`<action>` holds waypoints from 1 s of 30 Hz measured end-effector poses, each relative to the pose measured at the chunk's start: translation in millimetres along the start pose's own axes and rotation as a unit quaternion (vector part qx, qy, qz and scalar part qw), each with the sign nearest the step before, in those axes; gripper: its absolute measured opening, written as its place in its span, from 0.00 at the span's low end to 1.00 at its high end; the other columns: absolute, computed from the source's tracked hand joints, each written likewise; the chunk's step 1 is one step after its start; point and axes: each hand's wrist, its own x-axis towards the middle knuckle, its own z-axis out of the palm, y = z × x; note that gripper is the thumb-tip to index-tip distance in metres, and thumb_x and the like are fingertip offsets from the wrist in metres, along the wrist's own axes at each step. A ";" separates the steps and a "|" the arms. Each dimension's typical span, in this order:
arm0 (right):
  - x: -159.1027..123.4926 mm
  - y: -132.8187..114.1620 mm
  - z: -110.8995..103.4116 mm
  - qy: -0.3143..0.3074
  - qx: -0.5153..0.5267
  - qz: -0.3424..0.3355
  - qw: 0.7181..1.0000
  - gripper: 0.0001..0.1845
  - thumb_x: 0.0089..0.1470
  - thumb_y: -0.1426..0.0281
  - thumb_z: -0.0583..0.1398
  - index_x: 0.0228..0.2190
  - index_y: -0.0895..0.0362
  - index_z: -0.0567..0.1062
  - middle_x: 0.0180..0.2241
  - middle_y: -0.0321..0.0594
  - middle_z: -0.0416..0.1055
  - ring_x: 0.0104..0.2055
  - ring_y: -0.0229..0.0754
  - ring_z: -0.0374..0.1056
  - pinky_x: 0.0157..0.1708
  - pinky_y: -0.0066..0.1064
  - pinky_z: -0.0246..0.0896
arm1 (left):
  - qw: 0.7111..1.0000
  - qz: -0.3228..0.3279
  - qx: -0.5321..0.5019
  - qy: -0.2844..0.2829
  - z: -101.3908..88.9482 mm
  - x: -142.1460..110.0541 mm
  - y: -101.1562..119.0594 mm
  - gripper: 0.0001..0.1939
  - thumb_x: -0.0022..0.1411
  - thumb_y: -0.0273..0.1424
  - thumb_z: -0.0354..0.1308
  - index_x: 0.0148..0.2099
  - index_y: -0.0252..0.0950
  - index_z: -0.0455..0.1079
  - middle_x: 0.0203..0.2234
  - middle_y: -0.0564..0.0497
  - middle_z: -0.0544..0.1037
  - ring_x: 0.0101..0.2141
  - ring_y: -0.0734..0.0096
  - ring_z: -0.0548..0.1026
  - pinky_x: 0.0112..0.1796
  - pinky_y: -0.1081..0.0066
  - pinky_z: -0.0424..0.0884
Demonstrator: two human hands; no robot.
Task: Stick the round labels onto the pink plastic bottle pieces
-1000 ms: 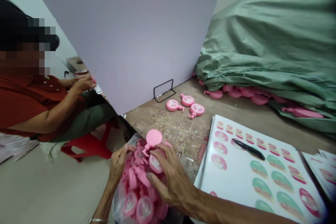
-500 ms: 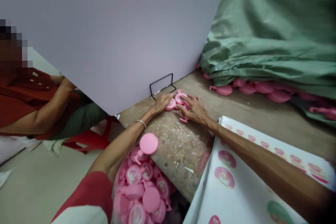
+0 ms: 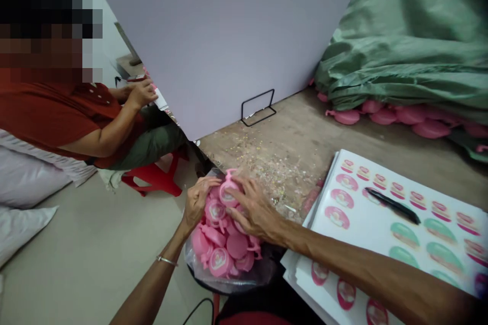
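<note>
A clear plastic bag (image 3: 196,269) holds a heap of round pink pieces (image 3: 237,246), each with a short stem and crossbar; several bear a round picture label. My left hand (image 3: 199,198) is closed at the bag's far left rim, its fingertips partly hidden by the pieces. Over the heap's right side, my right hand (image 3: 253,208) has its fingers and thumb curled around a labelled pink piece (image 3: 227,194) at the top. The stem of that piece points away from me.
Sticker sheets (image 3: 358,233) lie stacked on the worktable (image 3: 297,137), with a black pen (image 3: 392,205) on top. A wire stand (image 3: 259,107) is against the pale panel (image 3: 213,45). More pink pieces show under green cloth (image 3: 404,71). A co-worker (image 3: 87,127) sits at left.
My hands went from the bag to the three pink pieces on the table, gathered them, and came back to the bag. Those pieces are gone from their spot beside the wire stand.
</note>
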 end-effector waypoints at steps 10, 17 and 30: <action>-94.4 8.1 -121.1 0.189 -0.130 0.177 0.957 0.14 0.61 0.69 0.53 0.45 0.57 0.74 0.48 0.49 0.69 0.50 0.45 0.65 0.50 0.39 0.62 | 0.992 -0.006 0.039 0.118 12.9 4.5 26.1 0.14 0.64 0.37 0.52 0.36 0.35 0.76 0.33 0.49 0.80 0.36 0.67 0.77 0.42 0.70 0.70; -175.2 84.2 -170.8 0.189 -0.244 0.362 0.879 0.12 0.59 0.69 0.52 0.38 0.59 0.75 0.40 0.51 0.71 0.44 0.51 0.63 0.46 0.47 0.57 | 0.998 0.009 -0.063 0.016 111.9 26.5 107.0 0.17 0.63 0.40 0.51 0.30 0.38 0.76 0.29 0.49 0.81 0.34 0.63 0.78 0.40 0.67 0.73; -178.1 199.0 -275.2 0.171 -0.234 0.445 0.847 0.12 0.59 0.65 0.52 0.33 0.56 0.72 0.28 0.42 0.74 0.32 0.44 0.71 0.29 0.30 0.53 | 0.952 -0.064 -0.169 -0.245 241.8 146.9 147.5 0.19 0.54 0.47 0.60 0.25 0.34 0.73 0.17 0.54 0.71 0.24 0.70 0.70 0.29 0.73 0.67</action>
